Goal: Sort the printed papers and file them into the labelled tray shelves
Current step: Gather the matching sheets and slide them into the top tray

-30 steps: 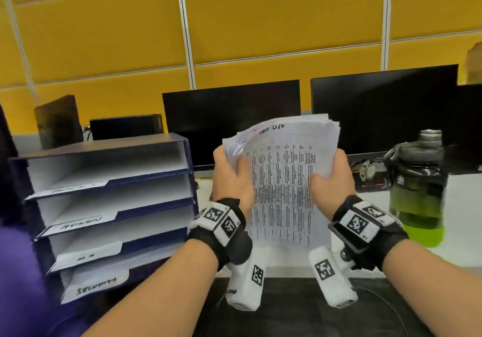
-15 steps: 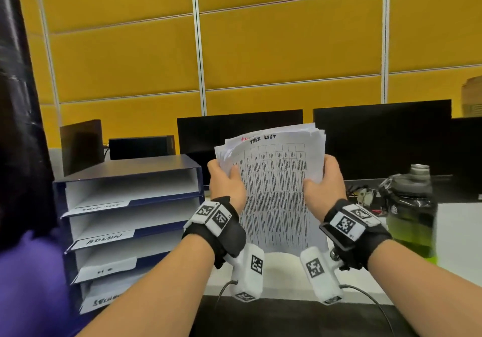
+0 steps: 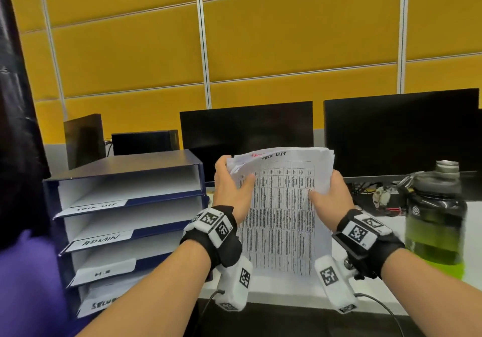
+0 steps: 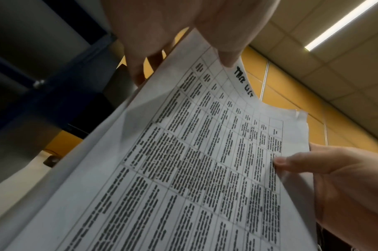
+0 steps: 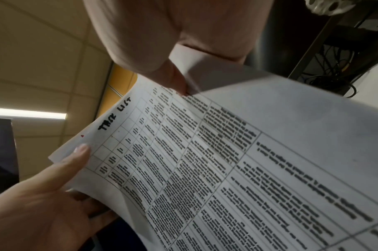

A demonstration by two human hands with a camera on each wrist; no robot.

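White printed papers [image 3: 283, 206] are being held upright in front of the person, a loose stack with its long axis running roughly vertical and its printed face turned toward the head camera. Handwriting across the top of the front sheet is reading something like "TASK LIST". The left hand [image 3: 230, 190] is gripping the stack's upper left edge, thumb lying across the front sheet and fingers curled behind it; in the left wrist view the thumb is pressing near the handwritten heading. The right hand [image 3: 331, 198] is clasping the right edge a little lower, thumb on the front and fingers wrapped behind.

The blue tray shelves [image 3: 125, 214] are standing on the desk to the left of the stack, just beside the left hand, open fronts facing the person. The top shelf's label [image 3: 96, 205] appears to match the sheet's heading, with "ADMIN" [image 3: 100, 240] on the next one down; the two lower labels are too blurred or cut off to read. Being on that side, the left hand is likely the one to carry the front sheet across, turning it flat to slide into the top opening.

A green-tinted bottle [image 3: 434, 222] is standing to the right, apart from the papers.
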